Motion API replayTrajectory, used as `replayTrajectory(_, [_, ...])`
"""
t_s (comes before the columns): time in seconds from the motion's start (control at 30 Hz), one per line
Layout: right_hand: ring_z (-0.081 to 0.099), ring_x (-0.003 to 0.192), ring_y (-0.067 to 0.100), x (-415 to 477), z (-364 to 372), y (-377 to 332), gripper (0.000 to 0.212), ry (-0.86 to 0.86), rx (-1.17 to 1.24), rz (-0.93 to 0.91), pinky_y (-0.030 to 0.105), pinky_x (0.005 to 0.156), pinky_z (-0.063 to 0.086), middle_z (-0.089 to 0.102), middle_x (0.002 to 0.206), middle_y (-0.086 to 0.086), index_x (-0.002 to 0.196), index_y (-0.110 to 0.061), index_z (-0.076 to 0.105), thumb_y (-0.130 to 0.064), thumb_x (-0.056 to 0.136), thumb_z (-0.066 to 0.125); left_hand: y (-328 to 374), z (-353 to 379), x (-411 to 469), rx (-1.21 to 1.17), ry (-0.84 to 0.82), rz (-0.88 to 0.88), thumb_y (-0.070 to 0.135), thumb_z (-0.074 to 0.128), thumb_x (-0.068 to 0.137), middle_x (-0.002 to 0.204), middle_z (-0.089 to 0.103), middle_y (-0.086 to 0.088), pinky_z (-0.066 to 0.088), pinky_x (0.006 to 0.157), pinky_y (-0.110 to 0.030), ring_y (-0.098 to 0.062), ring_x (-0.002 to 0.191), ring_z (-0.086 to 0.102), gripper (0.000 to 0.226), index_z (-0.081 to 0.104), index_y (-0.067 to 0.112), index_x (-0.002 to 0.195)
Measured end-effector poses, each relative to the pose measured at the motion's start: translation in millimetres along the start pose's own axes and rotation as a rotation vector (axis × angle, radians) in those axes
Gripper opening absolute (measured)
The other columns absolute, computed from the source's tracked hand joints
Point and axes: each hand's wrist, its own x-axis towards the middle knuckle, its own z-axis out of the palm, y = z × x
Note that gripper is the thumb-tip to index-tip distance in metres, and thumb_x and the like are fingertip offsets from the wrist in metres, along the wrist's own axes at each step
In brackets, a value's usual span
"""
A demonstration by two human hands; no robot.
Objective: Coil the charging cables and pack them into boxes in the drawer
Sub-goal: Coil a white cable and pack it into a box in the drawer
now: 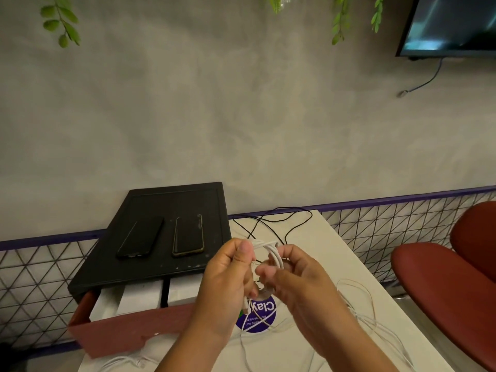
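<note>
The person holds a white charging cable [272, 253] in the air over the table [316, 237], between both hands. The left hand [228, 280] pinches the strand with thumb and curled fingers. The right hand [295, 285] has its fingers curled round the loops. Probably one hand keeps the coil together while the other feeds the cable round, so that the loops do not spring open.

The cable is thin, smooth and round, and it makes a small ring of several turns. Its free tail hangs down toward a round purple sticker [264, 322]. The coiling seems half done.

More loose white cables [359, 315] lie in wide soft curves on the pale matte table, and a black cable [271, 224] lies farther back. At the left the drawer [128, 328], with a reddish-brown front, stands open under a black cabinet [174, 200]. Flat rectangular white boxes [139, 296] sit inside it, ready for the coils. Two dark glossy phones [141, 237] rest on the cabinet top.
</note>
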Motion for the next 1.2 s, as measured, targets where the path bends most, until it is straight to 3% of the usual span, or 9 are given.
replayTrajectory(0.13, [0.058,0.062,0.019,1,9,11,0.009,0.077,-0.043,0.039,0.026,0.062,0.050,0.058,0.066,0.008,0.086,-0.013,0.051,-0.005,0.085,0.055,-2,3,-1,0.046,0.048,0.013,0.047,0.047,0.074,0.045,0.028,0.007,0.032,0.041,-0.020,-0.006,0.042,0.026,0.029,0.057,0.027,0.055])
replayTrajectory(0.43, [0.064,0.087,0.008,-2,12,23,0.033,0.097,-0.490,-0.049,0.021,0.077,0.053,0.067,0.090,-0.006,0.097,-0.031,0.045,0.001,0.093,0.041,-11,-2,0,-0.059,0.163,-0.073,0.048,0.049,0.073,0.041,0.027,0.008,0.026,0.045,-0.025,-0.006,0.037,0.024,0.031,0.050,0.021,0.056])
replayTrajectory(0.57, [0.068,0.080,0.013,-6,6,28,0.027,0.005,-0.198,0.012,0.022,0.073,0.052,0.072,0.086,0.005,0.108,-0.019,0.050,0.002,0.095,0.042,-9,-9,3,-0.399,0.192,-0.222,0.040,0.049,0.078,0.040,0.023,0.006,0.027,0.035,-0.020,-0.006,0.032,0.020,0.031,0.044,0.012,0.066])
replayTrajectory(0.73, [0.063,0.068,0.011,-3,-5,32,0.022,0.043,0.031,0.053,0.019,0.061,0.050,0.070,0.079,0.008,0.093,-0.008,0.063,-0.001,0.094,0.042,-11,-9,5,-0.607,0.132,-0.314,0.039,0.053,0.075,0.043,0.022,0.005,0.029,0.040,-0.019,-0.006,0.032,0.021,0.028,0.045,0.013,0.068])
replayTrajectory(0.83, [0.059,0.060,0.011,-5,-10,32,0.016,0.090,0.228,0.097,0.019,0.053,0.047,0.068,0.073,0.009,0.089,-0.007,0.064,-0.007,0.085,0.049,-15,-8,1,-0.456,0.088,-0.310,0.039,0.051,0.078,0.049,0.032,0.001,0.035,0.051,-0.026,-0.009,0.042,0.032,0.030,0.047,0.012,0.066])
replayTrajectory(0.93, [0.054,0.051,0.009,-4,-20,31,0.017,0.161,0.319,0.134,0.016,0.044,0.042,0.066,0.066,0.006,0.090,-0.006,0.065,-0.013,0.080,0.052,-31,-12,-2,-0.119,0.050,-0.287,0.036,0.053,0.084,0.057,0.047,-0.001,0.040,0.058,-0.028,-0.012,0.054,0.045,0.031,0.054,0.015,0.062])
replayTrajectory(1.03, [0.056,0.051,0.007,-2,-34,43,0.020,0.221,0.234,0.224,0.015,0.042,0.041,0.067,0.066,0.004,0.091,-0.008,0.065,-0.010,0.094,0.045,-57,-17,-8,0.238,0.014,-0.274,0.028,0.050,0.094,0.071,0.066,0.001,0.047,0.055,-0.017,-0.002,0.057,0.060,0.021,0.065,0.018,0.082])
replayTrajectory(1.1, [0.054,0.050,0.005,-5,-44,60,0.023,0.240,0.167,0.296,0.013,0.043,0.041,0.067,0.066,0.003,0.086,-0.009,0.066,-0.009,0.095,0.045,-76,-22,-14,0.352,-0.005,-0.256,0.018,0.052,0.094,0.078,0.065,0.002,0.041,0.050,-0.009,0.006,0.052,0.055,0.010,0.062,0.019,0.096])
replayTrajectory(1.2, [0.053,0.052,0.007,-16,-59,90,0.022,0.281,0.119,0.393,0.014,0.046,0.041,0.067,0.067,0.005,0.085,-0.006,0.066,-0.007,0.095,0.046,-103,-28,-22,0.452,-0.055,-0.290,0.010,0.057,0.090,0.086,0.064,-0.005,0.043,0.059,-0.017,-0.003,0.061,0.054,0.030,0.052,0.033,0.109])
